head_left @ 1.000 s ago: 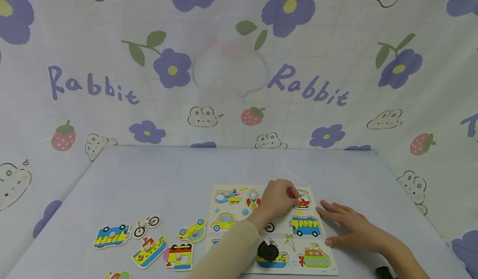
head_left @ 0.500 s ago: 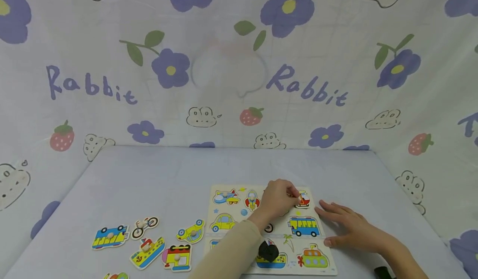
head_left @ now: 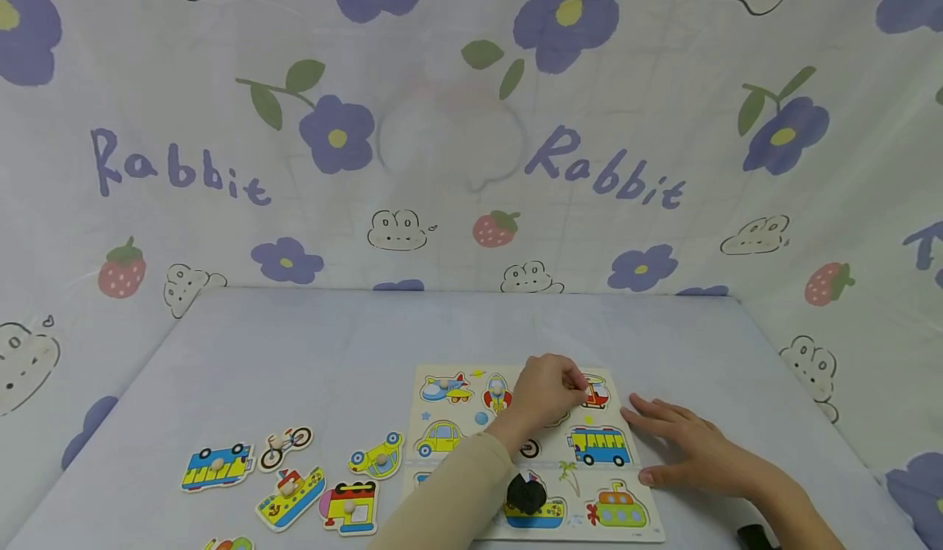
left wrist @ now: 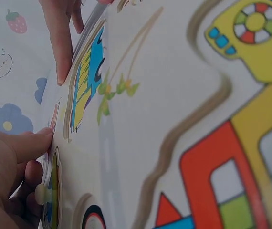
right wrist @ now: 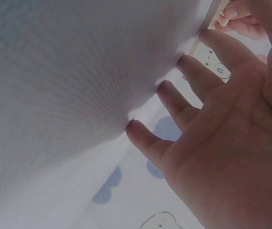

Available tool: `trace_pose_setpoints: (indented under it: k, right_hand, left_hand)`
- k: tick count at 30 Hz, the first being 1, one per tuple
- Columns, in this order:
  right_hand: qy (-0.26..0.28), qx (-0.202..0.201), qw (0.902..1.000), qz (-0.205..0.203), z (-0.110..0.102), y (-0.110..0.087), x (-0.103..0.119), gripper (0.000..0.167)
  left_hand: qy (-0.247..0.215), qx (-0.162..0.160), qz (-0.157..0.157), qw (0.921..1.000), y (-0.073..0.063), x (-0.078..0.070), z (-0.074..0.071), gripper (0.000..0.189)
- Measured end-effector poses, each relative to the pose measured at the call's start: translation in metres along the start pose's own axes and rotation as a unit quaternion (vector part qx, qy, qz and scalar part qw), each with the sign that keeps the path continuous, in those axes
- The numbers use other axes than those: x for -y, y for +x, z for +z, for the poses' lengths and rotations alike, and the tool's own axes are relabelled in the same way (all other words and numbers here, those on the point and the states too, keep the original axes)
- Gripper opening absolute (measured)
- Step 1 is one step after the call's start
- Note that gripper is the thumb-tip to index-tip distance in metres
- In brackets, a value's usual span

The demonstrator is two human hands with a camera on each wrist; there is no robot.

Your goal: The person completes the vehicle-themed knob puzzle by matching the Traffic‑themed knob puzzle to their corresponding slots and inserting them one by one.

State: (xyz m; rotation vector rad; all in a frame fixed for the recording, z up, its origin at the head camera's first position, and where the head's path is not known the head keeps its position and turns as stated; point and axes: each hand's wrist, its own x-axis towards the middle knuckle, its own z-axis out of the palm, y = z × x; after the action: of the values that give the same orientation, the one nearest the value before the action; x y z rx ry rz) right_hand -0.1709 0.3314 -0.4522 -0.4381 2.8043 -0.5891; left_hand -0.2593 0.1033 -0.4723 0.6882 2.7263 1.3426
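Note:
A wooden peg puzzle board with vehicle pictures lies on the table. My left hand reaches across it, its thumb and fingertips pinching the red helicopter piece at the upper right slot. In the left wrist view, the thumb and curled fingers of that left hand are close to the board's surface, beside a piece with a round knob. My right hand lies with fingers spread at the board's right edge. Its fingertips press on the tablecloth in the right wrist view. The palm partly hides the left hand there.
Left of the board lie loose knobbed pieces: a bus, a motorbike, a ship, a car and a train. An airplane and a rocket sit in the board. A patterned curtain hangs behind.
The left fingertips have shifted very slightly at the helicopter piece, showing a little more of it. The right hand keeps its place beside the board.

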Motion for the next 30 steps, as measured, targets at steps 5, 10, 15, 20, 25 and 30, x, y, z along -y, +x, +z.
trace_pose_setpoints:
  k: [5, 10, 15, 20, 25, 30]
  right_hand:
    - [0.001, 0.002, 0.9999, 0.010, -0.0007, 0.0007, 0.0012, 0.092]
    - [0.006, 0.004, 0.9997, 0.022, -0.0013, 0.0005, 0.0026, 0.093]
    - [0.004, 0.004, 0.9998, 0.020, -0.0015, -0.0001, 0.0033, 0.093]
    - [0.006, 0.004, 0.9998, 0.019, -0.0024, -0.0005, 0.0037, 0.092]
    - [0.007, 0.005, 0.9998, 0.019, -0.0032, -0.0006, 0.0044, 0.092]
    - [0.008, 0.004, 0.9998, 0.017, -0.0026, -0.0005, 0.0039, 0.092]
  left_hand:
    - [-0.015, -0.010, 0.000, 0.9998, -0.0004, 0.0011, 0.0009, 0.010]
    - [-0.047, -0.016, 0.003, 0.9988, -0.0031, 0.0014, 0.0017, 0.010]
    - [-0.059, -0.019, 0.004, 0.9981, -0.0047, 0.0017, 0.0012, 0.008]
    - [-0.069, -0.018, -0.006, 0.9974, -0.0041, 0.0020, 0.0016, 0.007]
    - [-0.075, -0.020, -0.011, 0.9970, -0.0040, 0.0017, 0.0011, 0.008]
    - [-0.075, -0.021, -0.009, 0.9969, -0.0055, 0.0011, 0.0006, 0.010]
